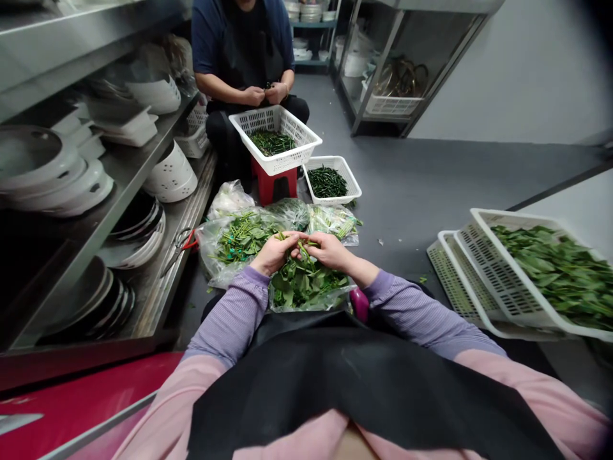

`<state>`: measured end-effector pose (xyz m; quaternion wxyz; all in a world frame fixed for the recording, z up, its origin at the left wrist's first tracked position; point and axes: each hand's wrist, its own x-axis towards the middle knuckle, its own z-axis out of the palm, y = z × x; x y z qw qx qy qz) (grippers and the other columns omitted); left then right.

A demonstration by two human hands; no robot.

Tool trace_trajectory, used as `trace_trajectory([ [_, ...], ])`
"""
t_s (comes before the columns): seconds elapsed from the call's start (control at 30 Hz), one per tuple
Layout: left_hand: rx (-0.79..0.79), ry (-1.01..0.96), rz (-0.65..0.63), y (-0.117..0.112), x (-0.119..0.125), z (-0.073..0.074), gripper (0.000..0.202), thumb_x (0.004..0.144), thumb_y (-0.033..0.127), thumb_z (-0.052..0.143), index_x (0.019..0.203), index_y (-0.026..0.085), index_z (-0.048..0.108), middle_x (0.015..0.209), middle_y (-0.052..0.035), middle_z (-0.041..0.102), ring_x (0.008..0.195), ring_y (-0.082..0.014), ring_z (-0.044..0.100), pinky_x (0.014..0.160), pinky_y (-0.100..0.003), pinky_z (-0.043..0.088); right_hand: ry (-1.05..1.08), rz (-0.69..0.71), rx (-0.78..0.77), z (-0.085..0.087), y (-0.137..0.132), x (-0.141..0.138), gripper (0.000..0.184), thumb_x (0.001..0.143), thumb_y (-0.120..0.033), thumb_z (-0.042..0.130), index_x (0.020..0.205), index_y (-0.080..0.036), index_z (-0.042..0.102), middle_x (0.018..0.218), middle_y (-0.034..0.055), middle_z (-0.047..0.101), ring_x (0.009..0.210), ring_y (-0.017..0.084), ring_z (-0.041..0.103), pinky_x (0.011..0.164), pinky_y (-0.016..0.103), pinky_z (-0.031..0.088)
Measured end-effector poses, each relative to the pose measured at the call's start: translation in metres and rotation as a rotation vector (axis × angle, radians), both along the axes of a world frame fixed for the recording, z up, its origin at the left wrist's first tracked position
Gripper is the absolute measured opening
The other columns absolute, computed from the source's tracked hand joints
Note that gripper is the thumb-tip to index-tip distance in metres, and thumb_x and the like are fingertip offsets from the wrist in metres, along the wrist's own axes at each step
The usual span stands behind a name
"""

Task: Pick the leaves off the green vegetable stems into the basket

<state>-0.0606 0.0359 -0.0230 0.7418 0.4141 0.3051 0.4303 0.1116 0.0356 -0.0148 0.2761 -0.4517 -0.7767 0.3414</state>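
My left hand [274,253] and my right hand [329,250] meet over a clear plastic bag of leafy greens [306,286] resting in front of my lap. Both hands pinch the same green stalk [301,245], fingers closed on it. Just beyond them lies another open bag holding trimmed green stems [239,237]. A black apron covers my lap, with purple sleeves on both arms.
A person sits opposite, hands together above a white basket of greens [274,138] on a red stool [272,184]. A smaller white basket [332,180] sits beside it. Stacked white baskets with leaves [541,275] stand at right. Steel shelves of dishes [86,185] and scissors [181,245] line the left.
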Motion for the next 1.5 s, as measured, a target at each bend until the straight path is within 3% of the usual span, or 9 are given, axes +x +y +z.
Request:
trace_trajectory([
  [0.13,0.039,0.138,0.097,-0.002,0.005,-0.002,0.032,0.066,0.036,0.07,0.082,0.008,0.067,0.044,0.0041,0.048,0.039,-0.0054,0.043,0.046,-0.021,0.041,0.027,-0.013,0.011,-0.001,0.0,-0.001,0.02,0.073,-0.024,0.044,0.062,-0.015,0.058,0.064,0.0009,0.053,0.064,0.012,0.046,0.064,0.024,0.036],
  [0.37,0.018,0.205,0.225,-0.006,0.019,-0.007,0.035,0.061,0.038,0.073,0.079,0.008,0.067,0.048,0.0032,0.054,0.038,-0.0042,0.042,0.041,-0.019,0.037,0.28,-0.297,-0.226,-0.019,-0.002,-0.006,0.017,0.067,-0.029,0.043,0.055,-0.017,0.046,0.054,-0.003,0.043,0.055,0.01,0.037,0.057,0.024,0.033],
  [0.6,-0.021,0.213,0.232,-0.005,0.028,-0.018,0.036,0.061,0.036,0.073,0.082,0.008,0.068,0.057,-0.0017,0.063,0.037,-0.0036,0.041,0.039,-0.02,0.033,0.572,-0.451,-0.609,-0.032,-0.011,-0.019,0.01,0.066,-0.03,0.045,0.063,-0.021,0.043,0.057,-0.0002,0.052,0.056,0.014,0.048,0.056,0.027,0.043],
  [0.7,-0.011,0.229,0.242,-0.006,0.029,-0.019,0.035,0.062,0.035,0.073,0.083,0.007,0.068,0.056,-0.0014,0.063,0.037,-0.0034,0.04,0.039,-0.019,0.032,0.568,-0.487,-0.573,-0.034,-0.008,-0.02,0.011,0.066,-0.031,0.045,0.063,-0.02,0.044,0.058,0.0005,0.054,0.057,0.014,0.05,0.057,0.027,0.044],
  [0.87,0.003,0.176,0.215,-0.008,0.026,-0.012,0.032,0.062,0.036,0.072,0.077,0.007,0.068,0.052,0.0001,0.059,0.035,-0.0032,0.039,0.039,-0.021,0.035,0.411,-0.783,-0.379,-0.038,0.011,0.015,0.021,0.067,-0.039,0.043,0.059,-0.019,0.046,0.059,0.0018,0.055,0.061,0.014,0.049,0.056,0.025,0.039],
  [0.93,-0.025,0.105,0.237,-0.006,0.023,-0.011,0.033,0.061,0.036,0.073,0.077,0.008,0.068,0.053,0.0007,0.059,0.034,-0.0019,0.037,0.04,-0.021,0.036,0.394,-0.713,-0.409,-0.037,0.012,0.032,0.024,0.066,-0.042,0.048,0.061,-0.018,0.05,0.06,0.0017,0.056,0.06,0.013,0.049,0.056,0.025,0.038],
  [1.1,-0.148,-0.006,0.235,0.002,0.017,-0.012,0.038,0.054,0.036,0.077,0.078,0.008,0.066,0.055,0.0018,0.059,0.035,0.0005,0.034,0.041,-0.02,0.035,0.454,-0.102,-0.738,-0.029,-0.013,0.036,0.038,0.063,-0.048,0.062,0.077,-0.013,0.061,0.066,0.0016,0.057,0.056,0.009,0.046,0.055,0.023,0.037],
  [1.33,-0.137,-0.016,0.193,0.001,0.018,-0.015,0.036,0.058,0.037,0.076,0.078,0.009,0.065,0.054,0.0035,0.055,0.035,0.0004,0.032,0.042,-0.02,0.033,0.517,0.006,-0.785,-0.012,-0.034,0.013,0.03,0.066,-0.043,0.059,0.071,-0.014,0.061,0.068,0.0021,0.055,0.06,0.01,0.045,0.058,0.024,0.036],
  [1.5,0.091,0.221,0.285,0.0,0.012,-0.008,0.031,0.066,0.039,0.068,0.076,0.01,0.067,0.056,0.0006,0.058,0.037,-0.0034,0.036,0.042,-0.022,0.033,0.357,0.002,-0.618,-0.009,-0.034,0.012,0.02,0.073,-0.033,0.045,0.061,-0.017,0.049,0.06,-0.0023,0.046,0.058,0.01,0.04,0.059,0.024,0.035],
])
